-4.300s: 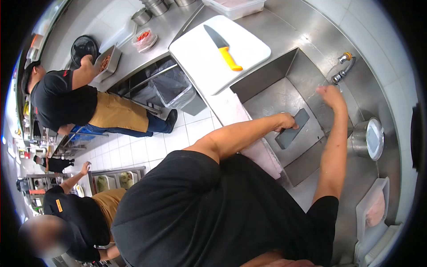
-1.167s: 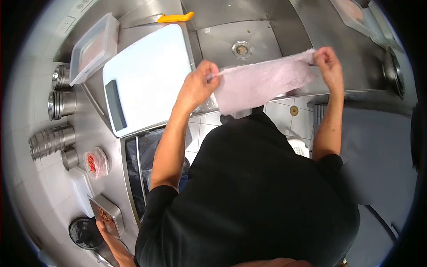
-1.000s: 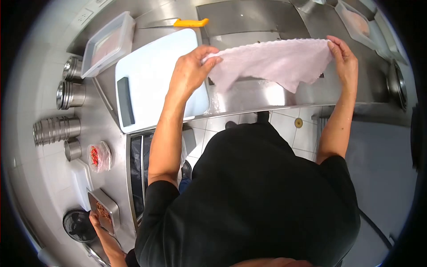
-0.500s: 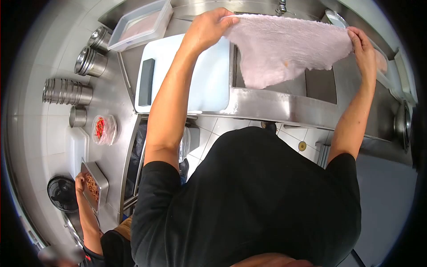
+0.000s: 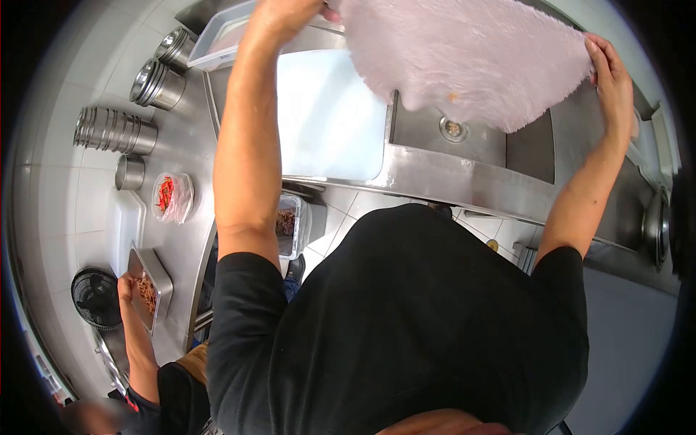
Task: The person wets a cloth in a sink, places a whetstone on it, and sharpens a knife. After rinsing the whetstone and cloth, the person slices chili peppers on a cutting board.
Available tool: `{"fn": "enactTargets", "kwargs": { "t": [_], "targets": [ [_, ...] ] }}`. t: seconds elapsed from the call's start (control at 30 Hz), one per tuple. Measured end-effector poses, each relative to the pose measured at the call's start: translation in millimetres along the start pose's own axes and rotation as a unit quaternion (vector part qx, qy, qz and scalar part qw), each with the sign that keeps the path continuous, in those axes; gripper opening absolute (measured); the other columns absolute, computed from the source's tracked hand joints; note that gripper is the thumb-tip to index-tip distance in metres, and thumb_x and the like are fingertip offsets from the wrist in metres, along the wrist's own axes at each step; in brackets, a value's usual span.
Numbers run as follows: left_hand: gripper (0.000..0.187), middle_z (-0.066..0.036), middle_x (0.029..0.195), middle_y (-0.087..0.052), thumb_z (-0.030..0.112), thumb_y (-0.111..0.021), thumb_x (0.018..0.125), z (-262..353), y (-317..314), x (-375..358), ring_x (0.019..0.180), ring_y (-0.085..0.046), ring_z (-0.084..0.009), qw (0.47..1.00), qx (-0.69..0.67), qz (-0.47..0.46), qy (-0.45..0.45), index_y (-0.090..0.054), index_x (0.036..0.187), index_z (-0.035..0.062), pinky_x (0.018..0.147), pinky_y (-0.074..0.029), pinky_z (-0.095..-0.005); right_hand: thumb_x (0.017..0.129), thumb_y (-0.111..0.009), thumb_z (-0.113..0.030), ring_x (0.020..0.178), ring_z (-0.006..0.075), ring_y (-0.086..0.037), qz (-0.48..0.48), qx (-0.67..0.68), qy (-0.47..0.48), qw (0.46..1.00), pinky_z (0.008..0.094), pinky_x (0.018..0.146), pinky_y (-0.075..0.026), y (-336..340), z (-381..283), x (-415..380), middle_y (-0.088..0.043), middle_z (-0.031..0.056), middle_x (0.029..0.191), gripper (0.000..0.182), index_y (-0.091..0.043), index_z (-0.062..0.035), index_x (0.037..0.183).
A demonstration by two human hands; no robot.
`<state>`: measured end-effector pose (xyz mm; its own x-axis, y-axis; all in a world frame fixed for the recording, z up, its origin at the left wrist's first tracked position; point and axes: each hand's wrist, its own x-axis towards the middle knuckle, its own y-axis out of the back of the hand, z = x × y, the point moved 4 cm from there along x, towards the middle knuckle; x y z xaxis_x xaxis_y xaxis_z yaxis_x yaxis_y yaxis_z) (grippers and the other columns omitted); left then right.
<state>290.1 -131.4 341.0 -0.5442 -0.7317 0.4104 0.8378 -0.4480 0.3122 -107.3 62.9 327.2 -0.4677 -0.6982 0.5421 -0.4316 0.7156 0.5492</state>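
A pale pink, fluffy cloth (image 5: pixel 464 58) with a ragged lower edge and a small orange stain is stretched between my two hands above the sink (image 5: pixel 471 141). My left hand (image 5: pixel 293 16), partly cut off by the top of the view, is closed at the cloth's left corner. At the right end, my right hand (image 5: pixel 610 65) pinches the other corner between thumb and fingers. Below the cloth, the sink's drain (image 5: pixel 453 129) shows. Left of the sink lies a white cutting board (image 5: pixel 330 119), with my left forearm across its left side.
Stacked steel pots (image 5: pixel 116 130) and a bag of red chillies (image 5: pixel 172 197) stand on the left counter. Farther down, a co-worker's hand (image 5: pixel 126 287) is at a steel tray (image 5: pixel 161 279) of brown food. A clear tub (image 5: pixel 221 40) sits at the upper left.
My left hand has moved up and left, and my right hand slightly right. The stretched cloth has risen, uncovering the sink drain. My left forearm now hides the dark grey block on the board.
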Motion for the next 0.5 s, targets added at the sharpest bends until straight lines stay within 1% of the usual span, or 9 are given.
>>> {"fn": "enactTargets", "kwargs": {
  "t": [0.03,0.07,0.17,0.27,0.3,0.37,0.43,0.5],
  "targets": [
    [0.024,0.003,0.072,-0.057,0.030,-0.069,0.097,-5,11,10,0.061,-0.053,-0.0065,0.999,0.006,-0.021,0.026,-0.068,0.096,0.0060,0.054,-0.050,-0.0223,0.099,-0.062,-0.029,0.071,0.0052,-0.044,0.002,0.014,0.006,1.000,0.0196,0.065,-0.038,-6,-2,6,-0.061,-0.0077,0.086,0.028,-0.072,-0.0097,0.117],
    [0.024,0.004,0.071,-0.055,0.030,-0.069,0.097,-9,20,14,0.061,-0.052,-0.0066,0.999,0.015,-0.009,0.034,-0.068,0.095,0.0062,0.054,-0.050,-0.0224,0.100,-0.062,-0.030,0.068,0.0037,-0.038,0.003,0.029,0.013,0.999,0.0184,0.061,-0.035,-12,-4,14,-0.059,-0.0089,0.086,0.028,-0.072,-0.0102,0.118],
    [0.024,0.005,0.071,-0.048,0.031,-0.069,0.096,-6,40,22,0.064,-0.049,-0.0070,0.998,0.044,0.022,0.047,-0.066,0.092,0.0074,0.055,-0.051,-0.0230,0.102,-0.058,-0.026,0.072,0.0062,-0.042,-0.024,0.023,0.024,0.999,0.0187,0.067,-0.038,-29,-7,39,-0.059,-0.0058,0.090,0.029,-0.071,-0.0086,0.122],
    [0.023,0.005,0.074,-0.050,0.031,-0.069,0.096,-8,58,32,0.067,-0.051,-0.0071,0.998,0.039,0.028,0.041,-0.065,0.094,0.0079,0.056,-0.052,-0.0228,0.095,-0.058,-0.028,0.079,0.0284,-0.064,0.009,-0.012,0.089,0.996,0.0427,0.071,-0.053,-42,-58,37,-0.067,0.0180,0.093,0.034,-0.067,0.0031,0.105],
    [0.023,0.004,0.078,-0.054,0.030,-0.067,0.097,-14,66,39,0.071,-0.054,-0.0075,0.999,0.031,0.020,0.040,-0.066,0.100,0.0074,0.058,-0.052,-0.0225,0.096,-0.060,-0.027,0.071,0.0222,-0.059,0.007,0.011,0.065,0.998,0.0376,0.064,-0.050,-49,-69,38,-0.063,0.0111,0.086,0.029,-0.067,-0.0007,0.105],
    [0.023,0.003,0.081,-0.058,0.029,-0.066,0.097,-16,76,48,0.073,-0.057,-0.0079,0.999,0.022,0.024,0.028,-0.066,0.102,0.0069,0.059,-0.053,-0.0223,0.098,-0.063,-0.025,0.055,0.0099,-0.051,0.005,0.052,0.015,0.999,0.0273,0.051,-0.044,-56,-81,40,-0.055,-0.0028,0.071,0.018,-0.065,-0.0082,0.106],
    [0.023,0.002,0.085,-0.062,0.028,-0.064,0.099,-17,88,58,0.076,-0.060,-0.0088,0.999,0.030,0.030,0.022,-0.067,0.103,0.0061,0.062,-0.054,-0.0228,0.098,-0.062,-0.023,0.056,0.0093,-0.051,-0.017,0.075,0.026,0.997,0.0263,0.051,-0.043,-62,-79,56,-0.054,-0.0029,0.071,0.017,-0.065,-0.0069,0.104],
    [0.024,0.002,0.087,-0.062,0.028,-0.064,0.099,-16,96,64,0.077,-0.060,-0.0091,0.998,0.041,0.043,0.019,-0.067,0.105,0.0054,0.064,-0.054,-0.0230,0.098,-0.062,-0.021,0.056,0.0084,-0.051,-0.024,0.093,0.031,0.995,0.0252,0.051,-0.043,-63,-81,63,-0.054,-0.0031,0.070,0.016,-0.065,-0.0061,0.103]
  ]
}}
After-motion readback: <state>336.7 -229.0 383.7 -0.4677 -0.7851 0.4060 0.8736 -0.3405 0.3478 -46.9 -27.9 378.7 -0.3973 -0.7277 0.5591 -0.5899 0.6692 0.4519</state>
